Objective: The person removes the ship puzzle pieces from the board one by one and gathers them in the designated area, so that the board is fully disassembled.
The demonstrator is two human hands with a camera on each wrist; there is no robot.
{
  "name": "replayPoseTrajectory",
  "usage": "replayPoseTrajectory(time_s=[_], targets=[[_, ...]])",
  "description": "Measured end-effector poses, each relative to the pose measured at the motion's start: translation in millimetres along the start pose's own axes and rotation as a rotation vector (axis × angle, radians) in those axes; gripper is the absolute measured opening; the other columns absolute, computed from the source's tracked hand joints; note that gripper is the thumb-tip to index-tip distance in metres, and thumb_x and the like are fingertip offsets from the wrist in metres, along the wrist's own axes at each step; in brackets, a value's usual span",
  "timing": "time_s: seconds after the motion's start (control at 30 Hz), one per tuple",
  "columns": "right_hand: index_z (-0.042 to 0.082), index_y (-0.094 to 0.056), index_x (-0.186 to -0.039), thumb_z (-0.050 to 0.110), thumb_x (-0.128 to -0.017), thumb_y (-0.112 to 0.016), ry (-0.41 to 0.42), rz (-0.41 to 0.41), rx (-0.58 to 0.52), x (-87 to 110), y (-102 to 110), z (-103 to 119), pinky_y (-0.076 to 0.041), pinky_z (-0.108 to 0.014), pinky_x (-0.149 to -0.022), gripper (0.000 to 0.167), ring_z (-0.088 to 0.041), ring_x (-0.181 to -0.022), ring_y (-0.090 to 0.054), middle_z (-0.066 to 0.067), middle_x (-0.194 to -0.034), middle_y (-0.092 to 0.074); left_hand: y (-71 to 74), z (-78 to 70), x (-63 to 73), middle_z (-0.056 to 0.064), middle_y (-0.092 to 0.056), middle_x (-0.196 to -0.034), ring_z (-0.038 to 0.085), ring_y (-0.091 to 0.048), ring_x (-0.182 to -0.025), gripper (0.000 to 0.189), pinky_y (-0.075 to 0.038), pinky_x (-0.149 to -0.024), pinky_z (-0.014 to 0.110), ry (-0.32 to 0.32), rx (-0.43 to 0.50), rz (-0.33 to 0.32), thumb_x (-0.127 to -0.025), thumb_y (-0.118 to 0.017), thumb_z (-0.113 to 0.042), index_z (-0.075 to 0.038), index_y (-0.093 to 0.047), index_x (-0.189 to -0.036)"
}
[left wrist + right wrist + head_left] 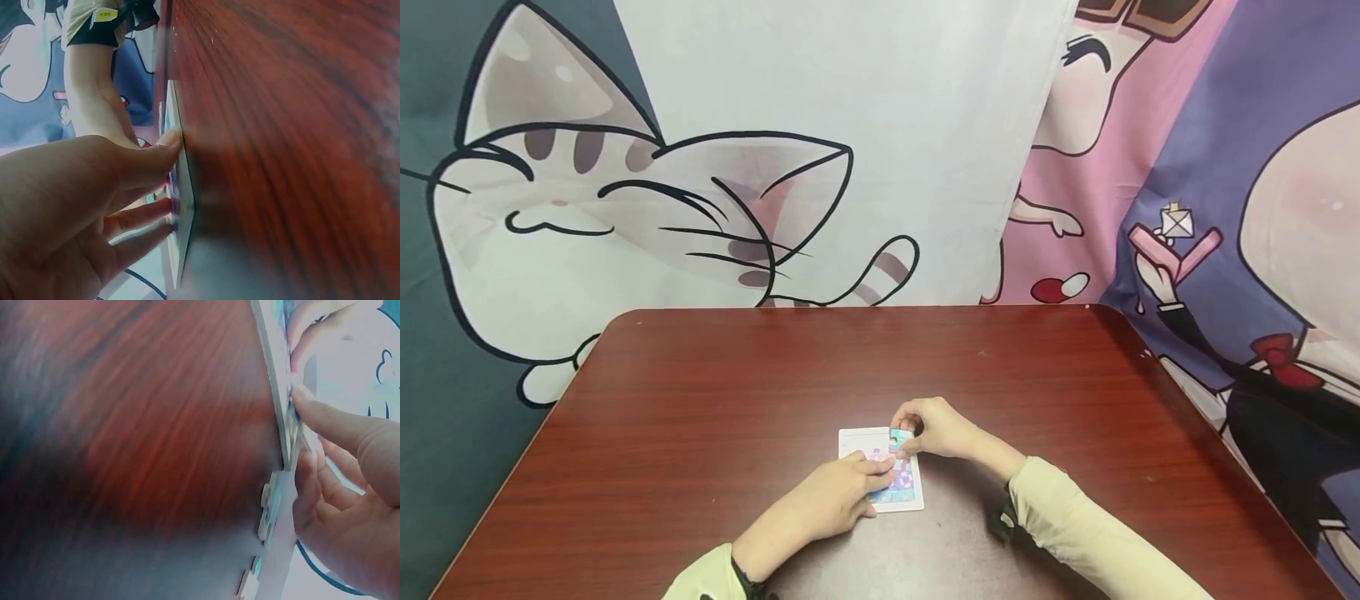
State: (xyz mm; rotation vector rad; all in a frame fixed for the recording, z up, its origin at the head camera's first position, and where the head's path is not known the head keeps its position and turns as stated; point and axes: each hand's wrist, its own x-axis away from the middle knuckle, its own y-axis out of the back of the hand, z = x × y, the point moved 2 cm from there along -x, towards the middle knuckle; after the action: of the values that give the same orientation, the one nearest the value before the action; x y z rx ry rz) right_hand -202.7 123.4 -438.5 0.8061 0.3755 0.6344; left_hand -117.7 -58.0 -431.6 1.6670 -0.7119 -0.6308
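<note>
A jigsaw puzzle board (910, 504) with a white border and a pink, purple and blue picture lies flat on the table. My left hand (835, 498) rests on its left part, fingertips on the picture and thumb (170, 139) against the near edge. Over the far right corner, my right hand (942, 429) pinches a small puzzle piece (306, 437) between thumb and fingers. In the right wrist view this piece is tilted against the board's corner. Part of the picture is hidden under my left fingers.
Loose puzzle pieces (269, 509) lie on the table past the board's corner in the right wrist view; the head view does not show them. The brown wooden table (715, 375) reaches back to cartoon-printed cloths (925, 150).
</note>
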Motion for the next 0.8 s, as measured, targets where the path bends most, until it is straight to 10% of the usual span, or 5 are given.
replayPoseTrajectory(time_s=[0.37,0.53,0.8], targets=[[0.01,-0.067,-0.098,0.009,-0.072,-0.079,-0.02,0.051,-0.079,2.6,0.8,-1.8,-0.046,-0.016,-0.056,0.029,0.0,-0.061,-0.056,0.004,-0.072,-0.062,1.1,-8.4,0.5,-0.002,-0.068,-0.111,0.017,-0.063,-0.104,0.023,-0.053,-0.085,0.029,0.039,-0.041,-0.112,-0.073,-0.075,-0.026,-0.015,-0.075,-0.093],[0.007,-0.066,-0.101,0.007,-0.074,-0.077,0.014,0.053,-0.081,4.2,0.2,0.4,-0.048,-0.015,-0.055,0.029,-0.001,-0.062,-0.061,0.002,-0.07,-0.065,0.8,-17.5,0.7,-0.002,-0.072,-0.088,0.009,-0.066,-0.081,0.015,-0.054,-0.074,0.021,0.063,-0.106,-0.158,-0.076,-0.073,-0.021,-0.011,-0.075,-0.087],[0.006,-0.067,-0.102,0.01,-0.076,-0.077,0.02,0.035,-0.057,6.6,1.1,0.7,-0.049,-0.015,-0.057,0.028,-0.001,-0.063,-0.061,0.002,-0.072,-0.065,-3.6,-29.3,5.5,0.002,-0.072,-0.094,0.011,-0.068,-0.081,0.023,-0.055,-0.068,0.021,0.062,-0.217,-0.137,-0.079,-0.071,-0.012,-0.008,-0.073,-0.101]])
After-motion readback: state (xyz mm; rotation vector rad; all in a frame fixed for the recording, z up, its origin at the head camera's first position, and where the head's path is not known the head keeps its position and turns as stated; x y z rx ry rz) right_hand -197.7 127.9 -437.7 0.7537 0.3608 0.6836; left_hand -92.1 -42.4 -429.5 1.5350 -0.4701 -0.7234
